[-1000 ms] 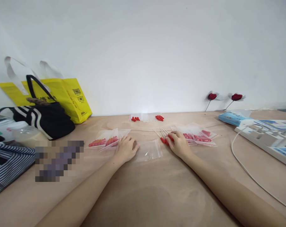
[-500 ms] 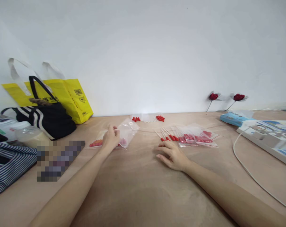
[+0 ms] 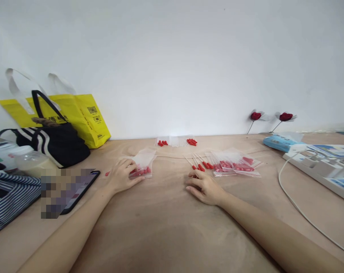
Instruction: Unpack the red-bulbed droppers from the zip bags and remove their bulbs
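Note:
My left hand (image 3: 121,175) lies flat with fingers spread on a pile of small clear zip bags (image 3: 141,165) that hold red-tipped sticks. My right hand (image 3: 205,187) rests on the table, fingers loosely stretched, just in front of a few loose white sticks with red tips (image 3: 200,163). It holds nothing. To the right of those sticks lies a fan of filled clear bags (image 3: 236,163). Further back by the wall sit two small heaps of red caps (image 3: 192,141) on clear bags.
A phone (image 3: 80,189) lies left of my left hand, near a black striped bag (image 3: 54,142) and a yellow tote (image 3: 83,113). A white cable (image 3: 295,203), a power strip (image 3: 321,167), a blue packet (image 3: 280,142) and two red paper roses (image 3: 255,116) are on the right.
My left hand carried a bag from the middle over to the left pile and pressed it down. My right hand drew back from the loose sticks and settled on the table.

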The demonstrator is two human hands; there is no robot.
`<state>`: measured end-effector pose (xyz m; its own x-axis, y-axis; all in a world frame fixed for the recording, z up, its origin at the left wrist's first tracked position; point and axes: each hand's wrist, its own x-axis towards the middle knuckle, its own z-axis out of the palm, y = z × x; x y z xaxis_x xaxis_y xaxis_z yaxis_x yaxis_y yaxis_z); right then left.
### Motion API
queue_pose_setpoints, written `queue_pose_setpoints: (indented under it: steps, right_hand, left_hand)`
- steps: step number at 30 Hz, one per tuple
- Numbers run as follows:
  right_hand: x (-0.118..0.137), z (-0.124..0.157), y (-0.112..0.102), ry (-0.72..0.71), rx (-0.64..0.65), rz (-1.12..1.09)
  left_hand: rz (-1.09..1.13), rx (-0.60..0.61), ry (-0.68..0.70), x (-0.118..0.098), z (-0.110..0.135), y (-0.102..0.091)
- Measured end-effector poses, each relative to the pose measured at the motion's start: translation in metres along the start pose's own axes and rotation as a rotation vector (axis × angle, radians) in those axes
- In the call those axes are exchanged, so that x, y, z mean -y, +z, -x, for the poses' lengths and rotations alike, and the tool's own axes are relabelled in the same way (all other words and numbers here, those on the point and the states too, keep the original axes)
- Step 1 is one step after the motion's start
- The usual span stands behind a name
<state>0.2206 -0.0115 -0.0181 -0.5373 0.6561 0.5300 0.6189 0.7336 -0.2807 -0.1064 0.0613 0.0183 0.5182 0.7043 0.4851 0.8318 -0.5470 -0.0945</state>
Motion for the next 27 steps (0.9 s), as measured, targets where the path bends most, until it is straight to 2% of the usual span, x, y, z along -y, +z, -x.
queue_pose_setpoints:
  steps: [8,16,19,23,27]
  right_hand:
    - [0.000,-0.001,0.000,0.001,0.002,-0.012]
    - [-0.001,-0.001,0.001,0.008,0.027,-0.024]
    - [-0.001,-0.001,0.001,0.013,0.037,-0.022]
    - [0.000,-0.002,0.000,0.005,0.034,-0.022]
    - [0.000,-0.003,0.000,-0.007,0.045,-0.036]
  left_hand:
    - [-0.052,0.036,0.037,-0.004,0.005,0.000]
    - [-0.070,-0.005,0.022,-0.005,0.008,0.006]
    - [-0.087,-0.024,0.017,-0.006,0.005,0.001]
    - [-0.093,-0.029,0.055,-0.028,-0.001,-0.016]
    - [0.025,0.036,0.110,-0.075,-0.006,-0.026]
